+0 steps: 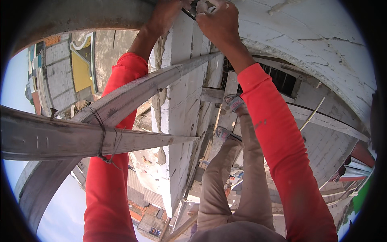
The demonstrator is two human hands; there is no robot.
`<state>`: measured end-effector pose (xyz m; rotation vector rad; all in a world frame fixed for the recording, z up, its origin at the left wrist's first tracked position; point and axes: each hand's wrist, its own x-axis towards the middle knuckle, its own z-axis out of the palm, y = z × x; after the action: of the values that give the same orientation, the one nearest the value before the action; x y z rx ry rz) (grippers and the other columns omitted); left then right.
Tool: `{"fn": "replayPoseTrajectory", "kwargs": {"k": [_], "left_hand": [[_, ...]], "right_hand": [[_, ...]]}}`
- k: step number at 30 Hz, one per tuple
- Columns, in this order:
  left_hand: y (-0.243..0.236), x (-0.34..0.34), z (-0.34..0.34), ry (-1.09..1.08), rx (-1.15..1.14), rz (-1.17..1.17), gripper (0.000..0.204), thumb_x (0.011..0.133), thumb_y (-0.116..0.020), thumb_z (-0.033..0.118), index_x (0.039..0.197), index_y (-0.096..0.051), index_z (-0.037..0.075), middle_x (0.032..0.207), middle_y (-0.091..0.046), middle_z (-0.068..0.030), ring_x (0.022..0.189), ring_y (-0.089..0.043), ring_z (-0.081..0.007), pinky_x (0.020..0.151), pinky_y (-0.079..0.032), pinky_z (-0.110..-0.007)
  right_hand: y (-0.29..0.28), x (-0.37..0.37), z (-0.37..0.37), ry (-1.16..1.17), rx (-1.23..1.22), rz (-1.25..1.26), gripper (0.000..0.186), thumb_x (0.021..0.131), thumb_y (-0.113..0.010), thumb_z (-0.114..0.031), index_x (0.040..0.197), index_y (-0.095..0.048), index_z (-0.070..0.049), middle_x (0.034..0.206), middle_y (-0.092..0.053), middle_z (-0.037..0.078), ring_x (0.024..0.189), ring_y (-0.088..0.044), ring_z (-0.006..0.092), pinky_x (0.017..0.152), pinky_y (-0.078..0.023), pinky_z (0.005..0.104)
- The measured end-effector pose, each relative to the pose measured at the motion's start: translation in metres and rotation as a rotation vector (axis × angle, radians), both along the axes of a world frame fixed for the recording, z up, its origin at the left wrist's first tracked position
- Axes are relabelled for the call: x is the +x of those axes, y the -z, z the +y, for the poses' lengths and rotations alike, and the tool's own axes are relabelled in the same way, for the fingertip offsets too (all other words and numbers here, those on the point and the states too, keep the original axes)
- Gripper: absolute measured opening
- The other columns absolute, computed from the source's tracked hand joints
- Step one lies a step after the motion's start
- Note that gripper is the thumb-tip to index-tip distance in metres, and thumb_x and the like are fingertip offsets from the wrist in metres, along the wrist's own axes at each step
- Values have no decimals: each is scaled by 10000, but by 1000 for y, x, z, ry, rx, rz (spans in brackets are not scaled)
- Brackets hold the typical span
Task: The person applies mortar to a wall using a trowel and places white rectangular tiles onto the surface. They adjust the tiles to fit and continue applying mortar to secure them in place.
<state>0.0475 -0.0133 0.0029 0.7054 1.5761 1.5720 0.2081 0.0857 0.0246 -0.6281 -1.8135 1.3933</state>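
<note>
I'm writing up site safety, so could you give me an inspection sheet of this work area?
Surface: white wall, rough, patchy along its edge.
Job's things: dark strip near the picture's top; its kind unclear.
Clutter: mixed items below, too small to identify.
Hands: left hand partly cut off by the picture's top; right hand beside it, fingers bent; any hold unclear.
Cables: nothing seen but thin wire around crossing beams.
Surroundings: buildings and sky at left.

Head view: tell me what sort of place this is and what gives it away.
Probably an outdoor building site, above ground level: crossed grey beams tied with wire, a rough, cracked white wall, and other buildings lower down.
</note>
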Motion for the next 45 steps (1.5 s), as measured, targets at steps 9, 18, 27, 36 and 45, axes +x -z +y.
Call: {"fn": "replayPoseTrajectory", "kwargs": {"k": [9, 18, 27, 36, 45], "left_hand": [[8, -14, 8, 68, -61, 44, 401, 839, -598, -44, 1234, -649, 3, 1165, -704, -89, 1114, -662, -193, 955, -533, -317], [-13, 2, 12, 41, -62, 103, 302, 910, -558, -55, 1160, -718, 2, 1075, -752, -68, 991, -708, -171, 916, -566, -313], [-9, -5, 5, 30, -19, 101, 253, 938, -566, -43, 1126, -726, 10, 1031, -758, -65, 945, -707, -154, 872, -571, -301], [-24, 9, 3, -97, -9, -157, 139, 1023, -606, 69, 1116, -704, 36, 1023, -747, -82, 971, -717, -193, 908, -564, -325], [-41, 23, 2, -194, 14, -234, 82, 1015, -654, 139, 1070, -669, 79, 1013, -723, -70, 990, -709, -226, 953, -554, -371]], "right_hand": [[-6, 6, -9, -73, -36, -47, 214, 900, -676, -81, 1045, -739, 63, 756, -708, 153, 670, -639, 222, 672, -524, 373], [-6, -40, -45, 314, -585, 107, 283, 859, -737, -67, 1087, -767, 98, 752, -712, 76, 666, -621, 152, 624, -505, 339], [-10, -45, -51, 413, -629, 175, 276, 834, -709, -55, 1054, -788, 93, 764, -728, 84, 695, -639, 149, 638, -516, 335], [-2, -51, -50, 308, -659, 293, 150, 887, -688, -36, 953, -768, 73, 733, -689, 55, 663, -591, 115, 598, -471, 314], [-11, -37, -47, 292, -655, 137, 214, 909, -697, 0, 1081, -755, 112, 793, -707, 62, 706, -608, 106, 615, -489, 290]]}}
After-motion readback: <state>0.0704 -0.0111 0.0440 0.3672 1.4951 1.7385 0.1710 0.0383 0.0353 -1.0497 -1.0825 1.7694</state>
